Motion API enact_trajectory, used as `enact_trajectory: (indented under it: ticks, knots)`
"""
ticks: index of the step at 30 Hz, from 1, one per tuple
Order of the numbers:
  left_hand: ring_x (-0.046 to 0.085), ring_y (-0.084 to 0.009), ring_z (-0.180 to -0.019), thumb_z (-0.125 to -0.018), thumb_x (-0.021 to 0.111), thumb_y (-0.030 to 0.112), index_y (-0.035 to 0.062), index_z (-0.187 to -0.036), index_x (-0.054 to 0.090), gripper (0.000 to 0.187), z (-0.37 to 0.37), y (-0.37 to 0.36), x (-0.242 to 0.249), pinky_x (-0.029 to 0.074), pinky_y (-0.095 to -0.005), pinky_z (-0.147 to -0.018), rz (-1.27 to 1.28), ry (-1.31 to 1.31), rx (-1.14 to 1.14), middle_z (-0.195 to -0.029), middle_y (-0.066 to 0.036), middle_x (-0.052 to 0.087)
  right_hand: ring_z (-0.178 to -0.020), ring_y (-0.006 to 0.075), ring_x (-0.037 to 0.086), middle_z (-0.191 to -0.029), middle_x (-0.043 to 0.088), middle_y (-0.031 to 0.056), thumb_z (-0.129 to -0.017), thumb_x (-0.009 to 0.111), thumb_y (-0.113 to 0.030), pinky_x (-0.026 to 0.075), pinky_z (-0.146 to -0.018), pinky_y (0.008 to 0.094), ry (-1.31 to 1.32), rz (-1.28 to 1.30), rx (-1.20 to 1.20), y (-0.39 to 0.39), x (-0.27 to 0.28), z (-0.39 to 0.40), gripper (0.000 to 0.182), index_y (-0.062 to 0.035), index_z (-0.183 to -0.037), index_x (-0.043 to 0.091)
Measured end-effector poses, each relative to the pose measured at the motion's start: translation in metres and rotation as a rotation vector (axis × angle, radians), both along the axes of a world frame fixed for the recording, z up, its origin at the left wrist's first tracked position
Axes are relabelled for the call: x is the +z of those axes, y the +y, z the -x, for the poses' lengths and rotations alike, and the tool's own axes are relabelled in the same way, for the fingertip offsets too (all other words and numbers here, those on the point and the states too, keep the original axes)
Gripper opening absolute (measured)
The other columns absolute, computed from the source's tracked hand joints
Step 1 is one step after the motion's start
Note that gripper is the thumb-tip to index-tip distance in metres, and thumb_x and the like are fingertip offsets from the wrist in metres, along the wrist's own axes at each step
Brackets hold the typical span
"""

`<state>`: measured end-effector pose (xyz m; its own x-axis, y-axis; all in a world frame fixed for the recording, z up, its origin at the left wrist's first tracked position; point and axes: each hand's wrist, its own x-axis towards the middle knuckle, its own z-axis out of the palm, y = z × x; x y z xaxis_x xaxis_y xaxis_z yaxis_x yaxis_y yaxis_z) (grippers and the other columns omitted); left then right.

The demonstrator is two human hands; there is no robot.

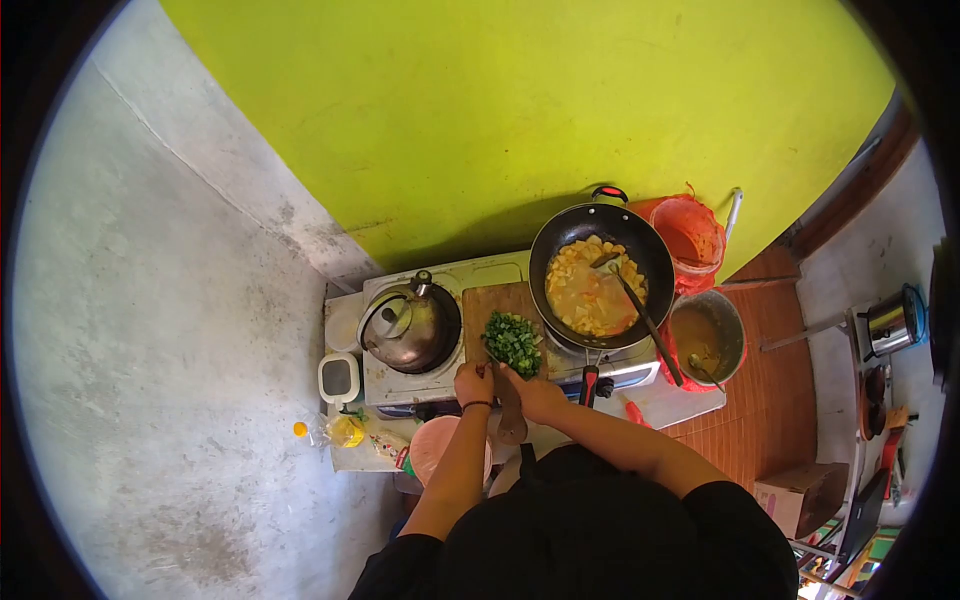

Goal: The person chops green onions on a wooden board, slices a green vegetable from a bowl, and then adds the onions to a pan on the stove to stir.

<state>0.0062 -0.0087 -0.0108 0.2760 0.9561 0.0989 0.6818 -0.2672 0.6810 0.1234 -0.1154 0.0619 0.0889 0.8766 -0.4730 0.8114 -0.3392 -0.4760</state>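
A wooden cutting board [482, 301] with a rounded handle lies between the kettle and the wok, its handle toward my body. Chopped green leaves [512, 342] are heaped on its near part. My left hand [474, 384] is closed at the board's near left corner; a small dark thing shows by its fingers, too small to name. On the other side of the handle, my right hand [533, 394] grips the board's near right edge. Just beyond the right hand, a black wok [655, 290] holds yellowish pieces in liquid, with a long-handled ladle [640, 305] resting in it.
A metal kettle [410, 325] sits on the left burner of the stove [500, 272]. To the right stand a red bucket [690, 235] and a metal pot [735, 325] with brownish liquid and a spoon. A pink round container [435, 445] is near my left forearm.
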Motion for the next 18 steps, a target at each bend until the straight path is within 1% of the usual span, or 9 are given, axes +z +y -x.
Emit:
enact_trajectory:
  ticks: [3, 6, 9, 12, 15, 18]
  knots:
    - [0.059, -0.0323, -0.075, -0.074, 0.067, 0.013, 0.0027, -0.081, 0.066, 0.013, 0.002, -0.001, -0.004, 0.049, -0.0399, -0.070, -0.072, -0.001, -0.073, -0.075, -0.014, 0.059, -0.078, 0.0398, 0.064, -0.086, 0.064, 0.0253, -0.083, 0.052, -0.011, 0.051, -0.070, 0.0479, 0.073, 0.013, -0.081, -0.006, -0.001, -0.004, 0.079, -0.0238, -0.147, 0.008]
    - [0.058, -0.0319, -0.079, -0.074, 0.065, 0.013, 0.0032, -0.080, 0.066, 0.012, 0.003, -0.009, -0.003, 0.048, -0.0403, -0.072, -0.210, -0.002, -0.115, -0.077, -0.013, 0.059, -0.079, 0.0409, 0.063, -0.086, 0.063, 0.0262, -0.083, 0.051, -0.012, 0.049, -0.073, 0.0486, 0.115, -0.022, -0.082, -0.009, 0.003, -0.007, 0.076, -0.0227, -0.147, 0.010]
    - [0.058, -0.0322, -0.077, -0.076, 0.063, 0.014, 0.0039, -0.086, 0.067, 0.014, 0.008, -0.008, 0.003, 0.048, -0.0403, -0.070, -0.121, -0.020, -0.114, -0.078, -0.013, 0.058, -0.081, 0.0410, 0.063, -0.087, 0.064, 0.0256, -0.084, 0.050, -0.011, 0.049, -0.073, 0.0487, 0.128, -0.037, -0.084, -0.011, 0.007, -0.006, 0.075, -0.0224, -0.147, 0.010]
    - [0.058, -0.0315, -0.080, -0.075, 0.065, 0.013, 0.0034, -0.082, 0.067, 0.012, 0.007, 0.002, -0.008, 0.048, -0.0401, -0.069, -0.106, 0.036, -0.104, -0.078, -0.013, 0.059, -0.082, 0.0407, 0.063, -0.090, 0.064, 0.0251, -0.084, 0.049, -0.010, 0.049, -0.074, 0.0485, 0.101, -0.085, -0.034, -0.014, 0.004, -0.004, 0.074, -0.0221, -0.146, 0.011]
    - [0.059, -0.0316, -0.077, -0.075, 0.065, 0.013, 0.0025, -0.081, 0.066, 0.012, 0.004, 0.003, -0.009, 0.048, -0.0394, -0.068, -0.070, -0.032, -0.077, -0.076, -0.013, 0.059, -0.082, 0.0408, 0.062, -0.091, 0.064, 0.0246, -0.083, 0.049, -0.009, 0.049, -0.075, 0.0486, 0.089, -0.032, -0.025, -0.013, 0.010, -0.004, 0.075, -0.0224, -0.146, 0.011]
    - [0.059, -0.0324, -0.073, -0.075, 0.066, 0.011, 0.0015, -0.079, 0.066, 0.011, 0.002, 0.002, -0.003, 0.048, -0.0393, -0.067, -0.066, -0.079, -0.067, -0.074, -0.014, 0.059, -0.082, 0.0401, 0.063, -0.091, 0.064, 0.0245, -0.083, 0.049, -0.008, 0.049, -0.074, 0.0484, 0.085, -0.031, -0.017, -0.012, 0.006, -0.005, 0.077, -0.0234, -0.147, 0.010]
